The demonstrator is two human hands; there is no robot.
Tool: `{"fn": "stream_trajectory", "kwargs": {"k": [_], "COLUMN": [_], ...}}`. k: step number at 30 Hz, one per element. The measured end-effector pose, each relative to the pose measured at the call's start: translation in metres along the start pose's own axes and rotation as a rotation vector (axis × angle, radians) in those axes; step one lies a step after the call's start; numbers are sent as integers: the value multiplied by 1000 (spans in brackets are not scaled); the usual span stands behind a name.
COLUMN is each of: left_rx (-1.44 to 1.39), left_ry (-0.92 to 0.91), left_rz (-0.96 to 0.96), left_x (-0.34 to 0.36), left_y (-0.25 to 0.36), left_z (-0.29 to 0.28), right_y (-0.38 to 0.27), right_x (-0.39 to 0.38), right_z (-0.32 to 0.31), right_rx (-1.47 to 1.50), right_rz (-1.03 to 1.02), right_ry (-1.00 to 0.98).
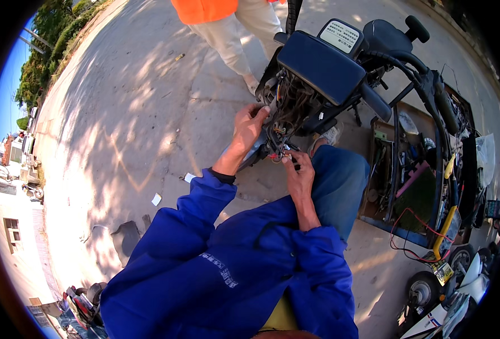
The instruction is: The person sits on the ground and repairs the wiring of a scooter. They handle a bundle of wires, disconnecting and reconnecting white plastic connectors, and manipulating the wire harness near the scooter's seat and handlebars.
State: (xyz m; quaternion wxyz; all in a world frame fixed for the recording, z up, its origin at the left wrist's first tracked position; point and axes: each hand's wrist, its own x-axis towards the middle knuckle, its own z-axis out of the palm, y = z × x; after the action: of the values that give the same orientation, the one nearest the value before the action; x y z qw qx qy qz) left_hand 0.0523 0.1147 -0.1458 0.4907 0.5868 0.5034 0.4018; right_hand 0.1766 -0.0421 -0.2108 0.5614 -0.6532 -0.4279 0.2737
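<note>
Before you, at the upper middle of the view: one dark two-wheeled vehicle, its flat dark panel [320,68] tilted, with a white printed plate [341,37] and a black seat [385,37] beyond it. Below the panel, between your two hands: one exposed wiring bundle [284,129], tangled, mostly dark, with some red ends at its lower part. Your left hand [246,131]: at the left side of the bundle, thumb and forefinger close to the wires; whether they grip, you cannot tell from this view. Your right hand [300,176]: at the lower end of the bundle, fingers drawn narrow, thumb and fingertips pinching the wire ends. Your sleeves [196,198]: blue, the left with a dark cuff at the wrist. Beside your right arm: one jeans-clad knee [343,175]. To the right, on the ground: one open toolbox [399,230] of mixed tools, with a pink strip [412,179] among them; at its near right corner, one yellow meter [446,233] with red and black leads. Across from you: one person in an orange top [207,10] and pale trousers [227,48], standing near the vehicle. To the left, on the pavement [120,113]: one white scrap [156,199] and one dark flat piece [125,240].
</note>
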Motion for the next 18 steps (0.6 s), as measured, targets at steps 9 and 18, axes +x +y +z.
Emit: {"fn": "stream_trajectory", "kwargs": {"k": [9, 18], "left_rx": [155, 457], "left_ry": [-81, -37], "left_rz": [18, 137], "left_x": [46, 54], "left_y": [-23, -33], "left_z": [20, 24], "right_y": [6, 8], "right_x": [0, 0], "right_z": [1, 3], "right_rx": [6, 24], "right_rz": [-8, -11], "right_ry": [-3, 33]}}
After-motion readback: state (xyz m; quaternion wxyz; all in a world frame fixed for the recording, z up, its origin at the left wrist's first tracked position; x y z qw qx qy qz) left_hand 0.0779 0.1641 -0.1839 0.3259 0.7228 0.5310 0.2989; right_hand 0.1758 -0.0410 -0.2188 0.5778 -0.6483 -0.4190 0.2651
